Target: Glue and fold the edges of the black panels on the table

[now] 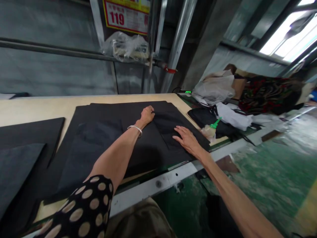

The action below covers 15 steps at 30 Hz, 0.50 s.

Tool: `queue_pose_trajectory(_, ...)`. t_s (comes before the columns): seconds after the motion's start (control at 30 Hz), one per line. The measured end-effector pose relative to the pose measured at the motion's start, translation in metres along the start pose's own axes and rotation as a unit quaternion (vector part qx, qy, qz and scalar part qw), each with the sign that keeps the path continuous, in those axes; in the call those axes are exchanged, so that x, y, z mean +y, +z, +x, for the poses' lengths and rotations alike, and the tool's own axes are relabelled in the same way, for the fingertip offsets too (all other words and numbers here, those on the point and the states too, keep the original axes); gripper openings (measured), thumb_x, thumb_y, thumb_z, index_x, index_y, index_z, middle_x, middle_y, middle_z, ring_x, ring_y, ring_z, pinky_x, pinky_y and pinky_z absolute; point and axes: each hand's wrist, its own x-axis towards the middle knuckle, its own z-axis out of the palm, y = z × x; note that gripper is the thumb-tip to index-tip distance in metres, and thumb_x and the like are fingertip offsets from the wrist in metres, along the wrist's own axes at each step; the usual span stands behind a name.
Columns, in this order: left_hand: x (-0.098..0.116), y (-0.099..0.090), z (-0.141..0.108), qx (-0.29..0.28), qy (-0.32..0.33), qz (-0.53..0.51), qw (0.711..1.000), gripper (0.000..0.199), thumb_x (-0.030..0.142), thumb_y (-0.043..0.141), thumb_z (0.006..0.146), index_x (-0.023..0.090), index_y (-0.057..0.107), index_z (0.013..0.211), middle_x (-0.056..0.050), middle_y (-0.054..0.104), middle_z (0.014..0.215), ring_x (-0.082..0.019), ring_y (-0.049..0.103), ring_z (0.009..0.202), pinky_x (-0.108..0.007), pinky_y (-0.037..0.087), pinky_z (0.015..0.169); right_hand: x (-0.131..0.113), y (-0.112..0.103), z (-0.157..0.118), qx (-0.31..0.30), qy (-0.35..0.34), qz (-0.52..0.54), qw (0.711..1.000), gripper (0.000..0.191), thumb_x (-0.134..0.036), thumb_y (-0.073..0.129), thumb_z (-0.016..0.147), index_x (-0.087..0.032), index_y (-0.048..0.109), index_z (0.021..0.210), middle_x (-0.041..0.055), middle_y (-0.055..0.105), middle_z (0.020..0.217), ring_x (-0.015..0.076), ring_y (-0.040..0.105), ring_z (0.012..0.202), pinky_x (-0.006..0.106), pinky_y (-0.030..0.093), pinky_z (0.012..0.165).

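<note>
Head view of two bare hands on black fabric. The left hand (147, 115), with a silver bangle (135, 129) at the wrist and a polka-dot sleeve (86, 208) above, lies curled at the edge of a black panel (167, 127); its grip is closed up, but whether it clamps the cloth cannot be told. The right hand (187, 140) lies flat on the same panel, its grip apart, fingers spread. The panel sits on a wide black stack (146, 148) on a pale worktop (37, 109); a second black stack (29, 138) lies just beside it, toward the left. Beyond the far end of the worktop are a green-capped bottle (210, 130), a black bundle (208, 119), white cloth (234, 115) and patterned fabric (269, 94). A sign reading 119 (126, 16) hangs above a plastic bag (126, 48) on the wall. Below the worktop's metal edge (158, 183) is a green floor (260, 165).
</note>
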Motion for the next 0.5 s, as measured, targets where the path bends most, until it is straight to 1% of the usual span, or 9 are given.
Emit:
queue_pose_trajectory(0.13,-0.0018,0.0003,-0.0002,0.006,0.011,-0.002,1.000,0.024,0.008,0.059,0.078,0.013,0.065,0.100,-0.006,0.067,0.094,-0.018,0.062,0.088,-0.030,0.050,0.085,-0.0005,-0.0005,0.0006,0.004,-0.005,0.005,1.000,0.054,-0.048,0.043,0.099,-0.011,0.058,0.136,0.0134,0.053,0.142,0.0272,0.046,0.135,0.045,0.036,0.116)
queue_pose_trajectory(0.3,-0.0036,-0.0005,-0.0004,0.009,0.023,-0.002,1.000,0.023,0.008,0.059,0.076,0.014,0.065,0.097,-0.004,0.067,0.089,-0.019,0.062,0.086,-0.030,0.050,0.083,0.0009,0.0008,0.0004,0.007,-0.009,0.009,1.000,0.054,-0.048,0.045,0.099,-0.010,0.057,0.136,0.0143,0.053,0.142,0.0274,0.046,0.135,0.045,0.037,0.116)
queue_pose_trajectory(0.4,-0.0032,-0.0010,-0.0013,0.011,0.030,0.004,0.999,0.021,0.008,0.059,0.076,0.014,0.064,0.096,-0.005,0.067,0.089,-0.019,0.061,0.086,-0.030,0.050,0.084,0.0009,0.0020,-0.0004,0.014,-0.012,0.010,1.000,0.053,-0.048,0.044,0.099,-0.011,0.058,0.135,0.0145,0.054,0.141,0.0272,0.047,0.134,0.046,0.037,0.115)
queue_pose_trajectory(0.5,-0.0020,-0.0003,-0.0050,0.012,0.035,0.013,0.999,0.023,0.008,0.059,0.078,0.014,0.062,0.100,-0.005,0.066,0.091,-0.019,0.062,0.087,-0.031,0.049,0.085,-0.0001,0.0036,-0.0009,0.024,-0.012,0.010,1.000,0.053,-0.048,0.044,0.099,-0.011,0.059,0.134,0.0143,0.055,0.140,0.0272,0.047,0.134,0.046,0.037,0.115)
